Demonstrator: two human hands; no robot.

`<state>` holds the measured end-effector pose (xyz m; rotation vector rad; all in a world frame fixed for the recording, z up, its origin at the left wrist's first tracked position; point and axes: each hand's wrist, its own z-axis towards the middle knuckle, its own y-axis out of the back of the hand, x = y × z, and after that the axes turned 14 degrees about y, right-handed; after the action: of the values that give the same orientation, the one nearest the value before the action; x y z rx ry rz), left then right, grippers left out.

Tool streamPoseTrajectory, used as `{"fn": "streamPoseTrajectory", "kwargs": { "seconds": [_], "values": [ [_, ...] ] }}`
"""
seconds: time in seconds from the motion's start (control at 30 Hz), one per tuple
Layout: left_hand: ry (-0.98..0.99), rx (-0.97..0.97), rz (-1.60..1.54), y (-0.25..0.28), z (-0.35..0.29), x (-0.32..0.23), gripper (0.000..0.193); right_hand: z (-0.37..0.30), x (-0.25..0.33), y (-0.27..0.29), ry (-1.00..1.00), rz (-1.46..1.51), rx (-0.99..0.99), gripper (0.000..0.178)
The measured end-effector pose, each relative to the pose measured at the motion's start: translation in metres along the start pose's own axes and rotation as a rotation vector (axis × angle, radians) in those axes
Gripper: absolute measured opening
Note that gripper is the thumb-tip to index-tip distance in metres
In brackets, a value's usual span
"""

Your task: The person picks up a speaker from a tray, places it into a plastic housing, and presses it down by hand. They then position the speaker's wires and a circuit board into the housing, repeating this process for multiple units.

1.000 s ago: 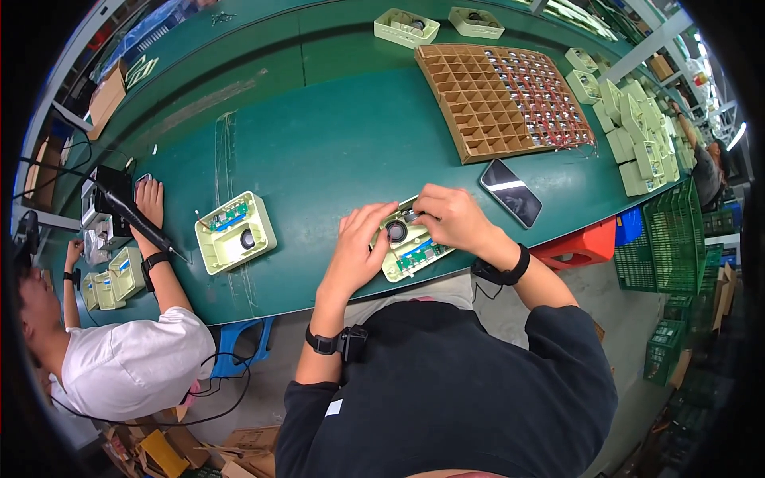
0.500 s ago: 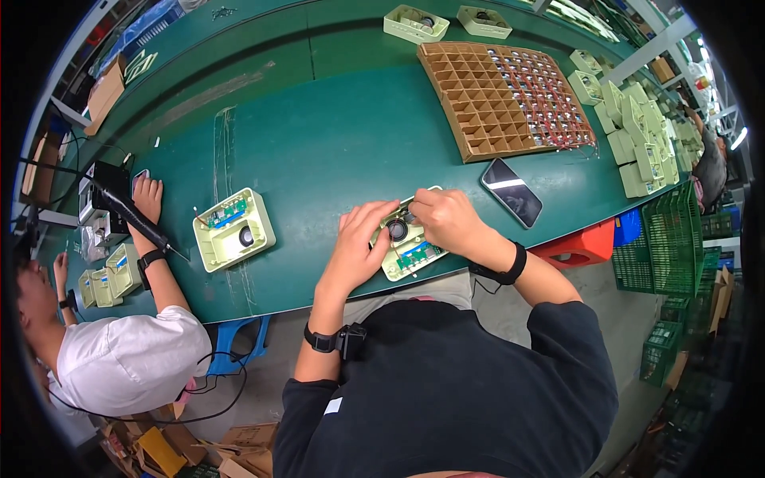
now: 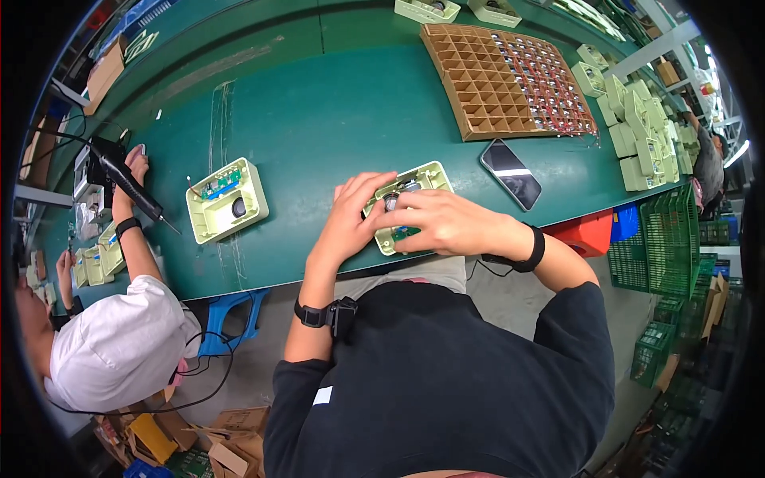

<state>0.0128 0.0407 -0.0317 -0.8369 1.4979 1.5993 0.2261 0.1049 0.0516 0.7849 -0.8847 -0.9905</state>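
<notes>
A pale green plastic housing (image 3: 437,174) lies on the table in front of me, with a round dark part (image 3: 391,202) and a green circuit board (image 3: 402,233) inside. My left hand (image 3: 348,218) grips the housing's left side, its fingertips over the far left rim. Reaching across from the right, my right hand (image 3: 446,220) has its fingers curled down into the housing against the round part. That hand covers much of the circuit board and the housing's right half. Exactly how its fingertips meet the round part is hidden.
A similar housing (image 3: 259,209) sits to the left. Beyond my right hand lie a phone (image 3: 511,175) and a divided cardboard tray (image 3: 478,84) holding wired parts. Housings (image 3: 635,143) are stacked at the right. At the left, a co-worker's arm (image 3: 143,247) rests near a black corded tool (image 3: 131,185).
My right hand has shifted from the housing's far right side to over its middle, fingers now across the round part. The housing has turned slightly. The view has moved a little.
</notes>
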Motion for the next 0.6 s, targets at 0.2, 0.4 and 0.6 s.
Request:
{"fn": "streamPoseTrajectory", "kwargs": {
  "seconds": [0.2,0.4,0.6],
  "values": [
    [0.013,-0.013,-0.021,0.000,-0.002,-0.001,0.045,-0.007,-0.010,-0.007,0.013,0.138,0.023,0.015],
    [0.010,-0.004,-0.024,-0.003,-0.003,0.001,0.045,0.000,-0.011,-0.007,0.079,0.178,0.103,0.022],
    [-0.015,-0.021,-0.025,-0.001,-0.001,0.002,0.045,0.006,-0.013,-0.006,0.106,0.124,0.106,0.022]
  ]
}}
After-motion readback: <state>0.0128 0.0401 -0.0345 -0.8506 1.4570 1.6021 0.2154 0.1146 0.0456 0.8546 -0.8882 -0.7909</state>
